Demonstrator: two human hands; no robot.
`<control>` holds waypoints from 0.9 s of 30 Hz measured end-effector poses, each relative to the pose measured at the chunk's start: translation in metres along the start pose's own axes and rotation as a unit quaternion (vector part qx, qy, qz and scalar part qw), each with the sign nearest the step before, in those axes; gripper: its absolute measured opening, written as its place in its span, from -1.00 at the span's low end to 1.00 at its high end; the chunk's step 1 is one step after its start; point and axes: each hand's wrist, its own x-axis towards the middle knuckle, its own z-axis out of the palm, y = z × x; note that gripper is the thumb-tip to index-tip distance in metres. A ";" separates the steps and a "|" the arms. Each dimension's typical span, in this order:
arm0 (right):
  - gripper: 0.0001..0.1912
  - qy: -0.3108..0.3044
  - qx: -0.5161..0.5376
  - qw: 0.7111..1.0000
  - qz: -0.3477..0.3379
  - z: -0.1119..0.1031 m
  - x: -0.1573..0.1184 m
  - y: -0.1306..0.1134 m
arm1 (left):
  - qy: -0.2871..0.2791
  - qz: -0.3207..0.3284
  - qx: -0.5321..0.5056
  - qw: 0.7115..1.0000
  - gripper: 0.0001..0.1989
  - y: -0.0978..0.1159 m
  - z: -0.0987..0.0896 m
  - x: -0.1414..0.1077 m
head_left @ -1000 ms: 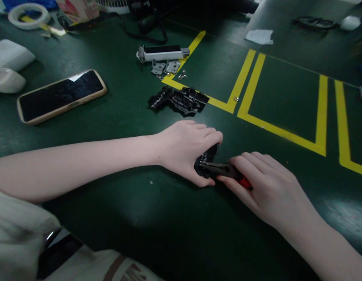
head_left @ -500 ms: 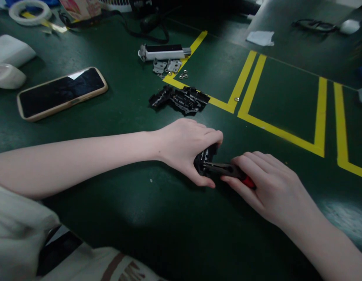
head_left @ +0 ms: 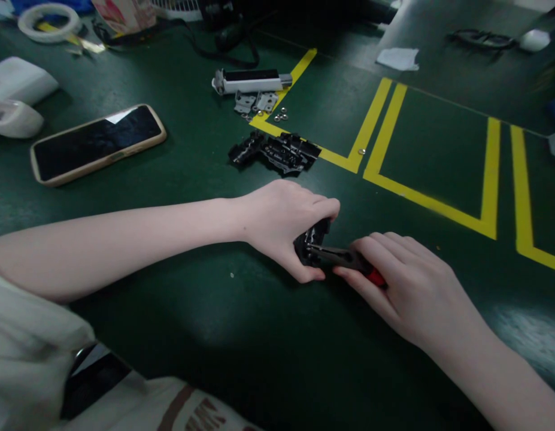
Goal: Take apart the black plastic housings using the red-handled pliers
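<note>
My left hand [head_left: 284,224] grips a small black plastic part [head_left: 314,239] against the green table, thumb on the near side and fingers on the far side. In my right hand [head_left: 405,284] is a pair of pliers [head_left: 344,257] with red handles, its fingers wrapped round them. The jaws of the pliers reach into the black part; what they pinch there is too small to make out. Just beyond my left hand lie several black plastic pieces [head_left: 281,152] in a group.
Behind the black pieces are a white and black device [head_left: 252,81], metal brackets [head_left: 257,102] and small metal rings [head_left: 281,115]. A phone [head_left: 100,143] lies at the left, near white objects [head_left: 19,84] and a tape roll [head_left: 48,23]. Yellow tape lines [head_left: 430,203] mark the table.
The pliers and my right hand have shifted slightly left, with the jaw tips a little deeper into the black part. The left hand keeps its grip.
</note>
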 end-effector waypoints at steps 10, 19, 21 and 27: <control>-0.66 -0.007 0.000 1.000 0.002 0.000 0.001 -0.001 | 0.000 -0.006 0.008 1.000 -0.41 0.000 0.002 0.001; -0.67 -0.006 -0.028 1.000 -0.003 -0.001 0.002 -0.004 | -0.010 0.001 0.014 1.000 -0.40 0.001 0.000 0.001; -0.66 -0.007 -0.024 1.000 -0.004 0.000 0.001 -0.002 | -0.010 0.000 0.013 1.000 -0.40 0.001 0.000 0.001; -0.66 -0.002 -0.016 1.000 -0.016 0.000 -0.002 0.005 | -0.006 -0.003 0.012 1.000 -0.41 0.000 0.001 0.001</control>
